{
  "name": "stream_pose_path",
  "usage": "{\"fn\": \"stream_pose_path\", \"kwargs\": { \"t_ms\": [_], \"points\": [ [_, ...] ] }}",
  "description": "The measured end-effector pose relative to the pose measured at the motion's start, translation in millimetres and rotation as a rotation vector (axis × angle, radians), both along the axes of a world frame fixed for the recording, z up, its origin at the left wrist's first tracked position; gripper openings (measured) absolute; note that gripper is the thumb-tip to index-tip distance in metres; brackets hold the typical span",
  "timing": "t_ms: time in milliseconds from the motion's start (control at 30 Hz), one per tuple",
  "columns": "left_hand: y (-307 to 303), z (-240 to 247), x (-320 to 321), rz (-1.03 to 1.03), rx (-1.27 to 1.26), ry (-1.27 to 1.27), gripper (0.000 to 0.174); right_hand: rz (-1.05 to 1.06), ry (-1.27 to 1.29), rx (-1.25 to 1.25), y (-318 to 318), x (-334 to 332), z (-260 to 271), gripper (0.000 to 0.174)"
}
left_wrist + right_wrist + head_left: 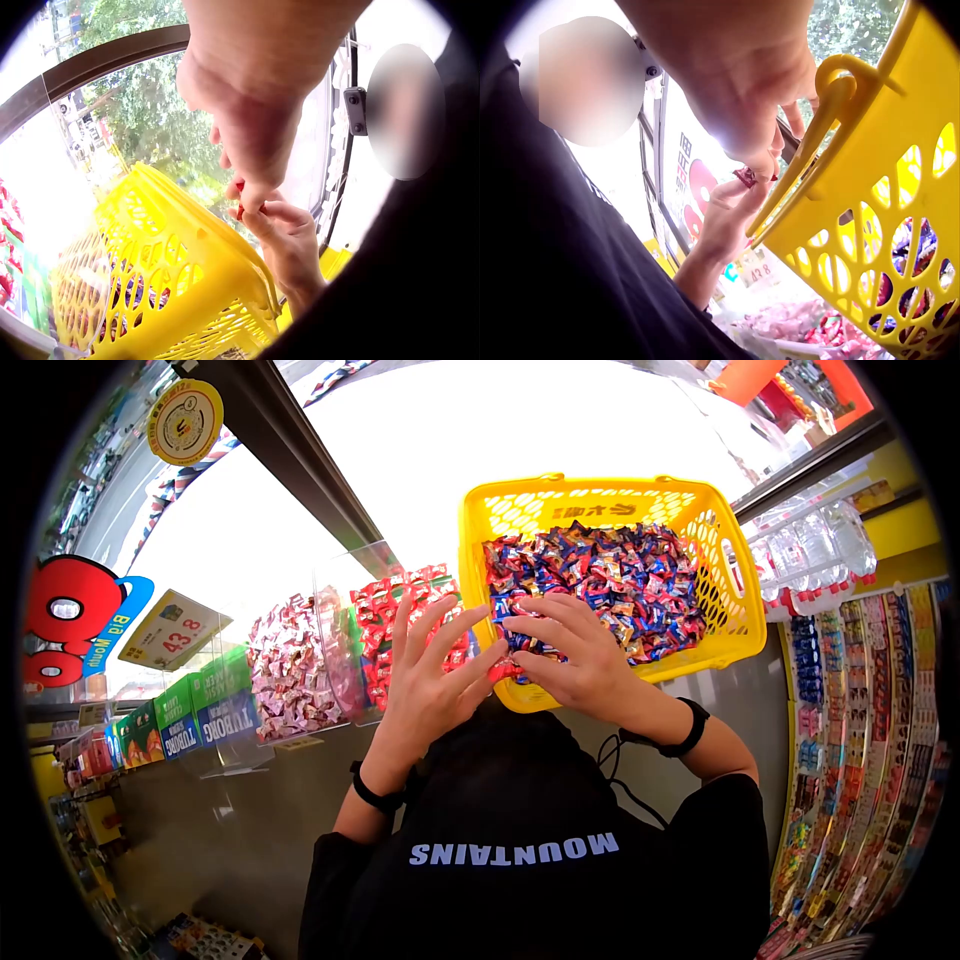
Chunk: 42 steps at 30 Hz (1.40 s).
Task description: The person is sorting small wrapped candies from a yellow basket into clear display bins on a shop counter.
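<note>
Between my two hands, at the near left rim of a yellow basket [740, 580], is a small red-wrapped candy [503, 669]. My left hand [428, 678] pinches one end of it between thumb and finger, the other fingers spread. The thumb and fingertip of my right hand [585, 660] pinch its other side. The wrapper [745, 177] shows dark red in the right wrist view, and the left wrist view has a red bit of the candy [241, 213] poking out at the fingertips. Many blue and red wrapped candies [610, 580] fill the basket.
Left of the basket, clear bins hold red candies [385, 685] and pink candies [290, 670]. Green Tuborg boxes [200, 705] and a price sign [174, 630] stand further left. Bottled water [820, 555] and a stocked shelf [865, 730] are at right.
</note>
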<state>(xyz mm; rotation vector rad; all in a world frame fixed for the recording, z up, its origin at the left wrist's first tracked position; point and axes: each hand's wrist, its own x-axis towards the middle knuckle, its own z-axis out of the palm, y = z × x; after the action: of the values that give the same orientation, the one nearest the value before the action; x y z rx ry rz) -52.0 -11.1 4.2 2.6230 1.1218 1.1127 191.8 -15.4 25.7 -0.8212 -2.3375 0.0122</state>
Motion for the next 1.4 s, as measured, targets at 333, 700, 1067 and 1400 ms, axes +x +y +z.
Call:
{"fn": "stream_pose_path", "kwargs": {
  "t_ms": [333,700,1067,1400],
  "points": [
    [-3,-4,-8,-0.055,-0.141,-0.024,0.036,-0.052,-0.178,0.222,-6,-11,-2,0.017],
    [-8,-10,-23,-0.044,-0.166,-0.051,0.035,-0.056,-0.198,0.188,-16,-34,-9,0.015],
    [20,-65,-65,0.087,-0.311,0.021,0.027,-0.259,-0.171,-0.086,-19,-54,-9,0.039],
    [10,-113,-79,-0.003,-0.489,0.447,0.046,-0.208,-0.009,-0.165,-36,-61,-29,0.028]
  ]
}}
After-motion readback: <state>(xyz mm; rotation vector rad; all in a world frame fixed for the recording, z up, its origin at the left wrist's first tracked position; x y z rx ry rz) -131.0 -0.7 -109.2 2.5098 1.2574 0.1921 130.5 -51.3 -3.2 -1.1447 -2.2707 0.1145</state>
